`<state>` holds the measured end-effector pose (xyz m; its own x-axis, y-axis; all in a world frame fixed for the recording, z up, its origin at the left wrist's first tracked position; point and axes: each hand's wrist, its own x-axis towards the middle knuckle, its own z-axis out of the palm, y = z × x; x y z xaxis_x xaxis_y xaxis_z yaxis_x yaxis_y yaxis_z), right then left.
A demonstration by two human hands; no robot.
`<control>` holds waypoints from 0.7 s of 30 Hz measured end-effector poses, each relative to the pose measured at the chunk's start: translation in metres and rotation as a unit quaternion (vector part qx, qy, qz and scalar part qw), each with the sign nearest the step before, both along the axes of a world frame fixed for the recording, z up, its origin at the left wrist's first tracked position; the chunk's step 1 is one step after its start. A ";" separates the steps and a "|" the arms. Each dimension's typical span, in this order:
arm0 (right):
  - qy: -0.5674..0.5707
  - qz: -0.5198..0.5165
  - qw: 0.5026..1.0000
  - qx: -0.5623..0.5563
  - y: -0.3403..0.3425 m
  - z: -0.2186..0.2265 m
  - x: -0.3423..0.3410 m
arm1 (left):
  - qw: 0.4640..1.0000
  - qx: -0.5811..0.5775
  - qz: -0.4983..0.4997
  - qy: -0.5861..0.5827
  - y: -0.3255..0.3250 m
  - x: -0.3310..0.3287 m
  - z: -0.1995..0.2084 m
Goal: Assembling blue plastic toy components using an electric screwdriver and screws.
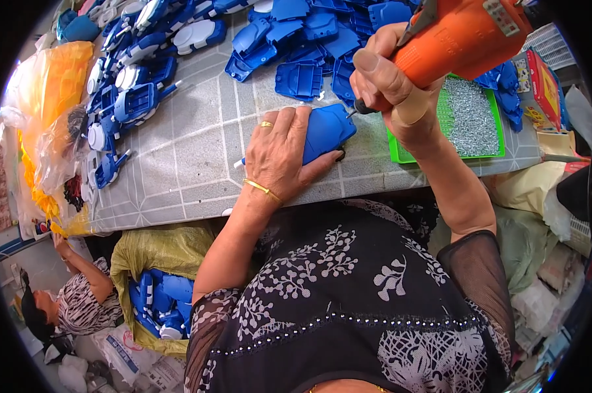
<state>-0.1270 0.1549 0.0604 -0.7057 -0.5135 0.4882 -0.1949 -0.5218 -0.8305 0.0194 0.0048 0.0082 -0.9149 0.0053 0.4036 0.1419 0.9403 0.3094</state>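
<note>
Your black patterned top is closest, and beyond it your right grip is raised, closed firmly around the orange power screwdriver. Its bit points down and to the left of that grip, to the right-hand end of the blue housing; you can't tell from here whether it touches.

That housing lies on the bench under your left grip, which is clamped over it, fingers across the top and thumb along the near edge. By its outline it looks closed up, so you seem to be partway through fastening this one; how many screws are in, you can't tell, since its face is partly covered.

Left of your left grip, a bank of blue-and-white units stretches away, many of them apparently assembled, some with open hollows showing. Beyond both grips, the loose blue shells lie heaped and unjoined, so by the look of it plenty remains. Just below and right of your right grip, the green tray holds a broad spread of small silvery screws. Below and left of your left grip, an open sack contains more blue parts.
</note>
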 end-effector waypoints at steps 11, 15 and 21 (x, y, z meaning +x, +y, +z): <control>-0.019 -0.008 0.998 0.057 -0.013 0.004 0.010 | 0.999 -0.021 0.018 -0.023 -0.001 0.006 0.005; 0.042 0.062 0.995 0.063 -0.012 -0.011 0.000 | 0.999 0.016 0.022 -0.030 -0.001 0.012 0.002; -0.104 0.126 0.983 -0.086 0.065 -0.013 -0.102 | 0.998 -0.042 0.038 0.012 -0.031 0.050 0.028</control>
<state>-0.2293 0.2199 0.0470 -0.6601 -0.6072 0.4423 0.1228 -0.6681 -0.7338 0.0695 -0.0258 0.0361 -0.9039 -0.0291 0.4268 0.0752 0.9713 0.2255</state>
